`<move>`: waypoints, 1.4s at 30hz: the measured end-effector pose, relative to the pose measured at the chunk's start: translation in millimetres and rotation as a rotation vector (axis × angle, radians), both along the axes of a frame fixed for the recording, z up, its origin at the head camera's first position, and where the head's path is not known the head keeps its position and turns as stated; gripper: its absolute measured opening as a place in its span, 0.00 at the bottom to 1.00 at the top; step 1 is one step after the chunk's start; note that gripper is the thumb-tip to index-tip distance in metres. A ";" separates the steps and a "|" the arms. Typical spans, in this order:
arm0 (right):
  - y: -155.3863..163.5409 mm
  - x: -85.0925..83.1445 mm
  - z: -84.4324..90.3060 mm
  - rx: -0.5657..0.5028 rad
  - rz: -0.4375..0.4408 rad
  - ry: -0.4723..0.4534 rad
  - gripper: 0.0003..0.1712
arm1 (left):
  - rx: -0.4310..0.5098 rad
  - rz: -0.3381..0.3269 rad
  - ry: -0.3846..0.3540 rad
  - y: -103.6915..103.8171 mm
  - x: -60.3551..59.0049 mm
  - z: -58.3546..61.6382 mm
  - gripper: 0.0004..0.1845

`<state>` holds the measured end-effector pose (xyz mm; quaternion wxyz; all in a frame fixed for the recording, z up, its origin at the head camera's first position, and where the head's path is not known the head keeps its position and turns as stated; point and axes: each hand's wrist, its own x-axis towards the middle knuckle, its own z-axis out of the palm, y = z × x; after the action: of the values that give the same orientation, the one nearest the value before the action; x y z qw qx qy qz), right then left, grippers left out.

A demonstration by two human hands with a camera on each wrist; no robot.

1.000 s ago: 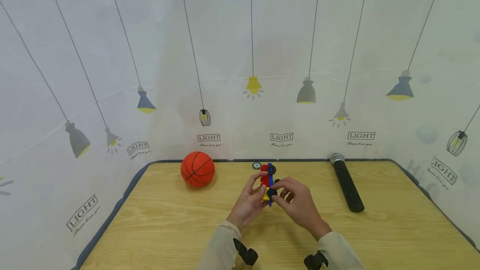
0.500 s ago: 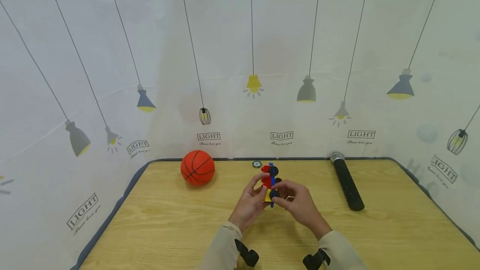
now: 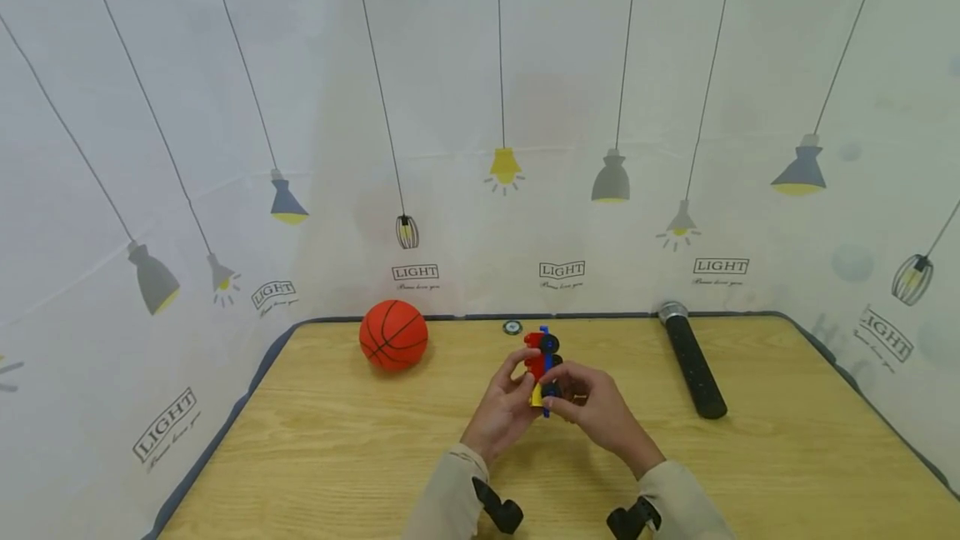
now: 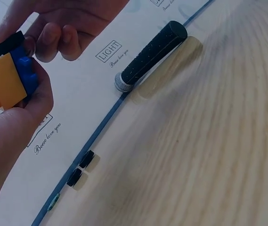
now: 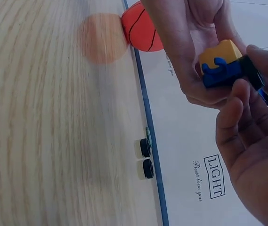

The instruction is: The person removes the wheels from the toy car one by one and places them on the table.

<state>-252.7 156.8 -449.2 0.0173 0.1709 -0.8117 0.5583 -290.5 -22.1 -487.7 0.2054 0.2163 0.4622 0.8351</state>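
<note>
Left hand (image 3: 497, 413) grasps the toy car (image 3: 539, 365); right hand (image 3: 603, 413) pinches the black wheel (image 5: 253, 73) against its blue side. The car sits between both grips, above the worktop (image 3: 337, 423). Recommended: brace the body firmly, keep the wheel square, press evenly.

Wood-grain table (image 3: 337, 440) with ball (image 3: 393, 336), microphone (image 3: 694, 365), wheels (image 4: 87, 159), disc (image 3: 512, 327)
</note>
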 end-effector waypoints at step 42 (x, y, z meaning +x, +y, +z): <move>9.8 -11.2 -15.1 0.187 0.037 0.286 0.05 | -0.096 0.123 -0.145 1.3 -4.3 -6.6 0.18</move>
<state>-263.9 166.6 -464.3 0.1061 0.2643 -0.8462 0.4505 -294.9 -20.9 -494.3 0.1968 0.1164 0.4980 0.8365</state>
